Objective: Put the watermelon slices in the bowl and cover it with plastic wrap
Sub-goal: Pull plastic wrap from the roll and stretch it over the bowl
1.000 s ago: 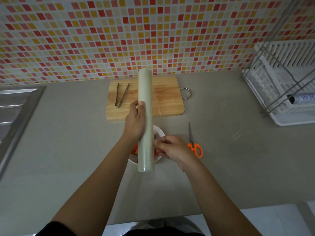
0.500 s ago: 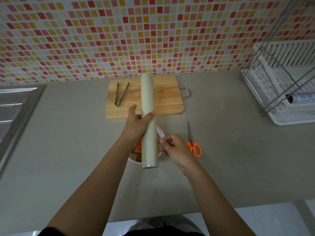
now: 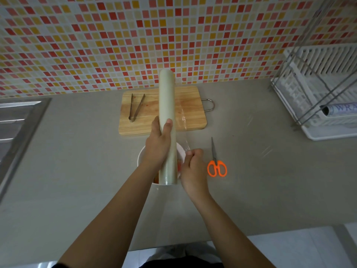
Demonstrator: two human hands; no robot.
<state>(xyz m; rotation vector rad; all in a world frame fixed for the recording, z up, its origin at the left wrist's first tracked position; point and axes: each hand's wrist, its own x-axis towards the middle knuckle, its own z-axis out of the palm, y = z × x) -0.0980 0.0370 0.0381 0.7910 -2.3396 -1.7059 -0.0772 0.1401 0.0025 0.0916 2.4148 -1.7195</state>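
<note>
So my left hand [image 3: 158, 149] is wrapped around the plastic wrap roll [image 3: 167, 105], fingers curled round the lower half, thumb up along the front. I'm holding it up above the bowl [image 3: 140, 156], pointing away from me toward the tiled wall [image 3: 96, 45]. My right hand [image 3: 193, 167] is pinching the loose edge of the film [image 3: 182, 120], which is stretched off the right side of the roll in a thin clear sheet. The white bowl sits on the surface [image 3: 77, 171] right under both hands, so I mostly see its rim, plus a bit of red watermelon [image 3: 156, 179] peeking out by the near end of the roll. The orange-handled scissors [image 3: 216, 167] lie just right of my right hand. The wooden cutting board [image 3: 193, 105] is behind the bowl with the metal tongs [image 3: 136, 109] resting on its left part. The dish rack [image 3: 318, 93] is off to the right and the sink [image 3: 15, 120] to the left.
</note>
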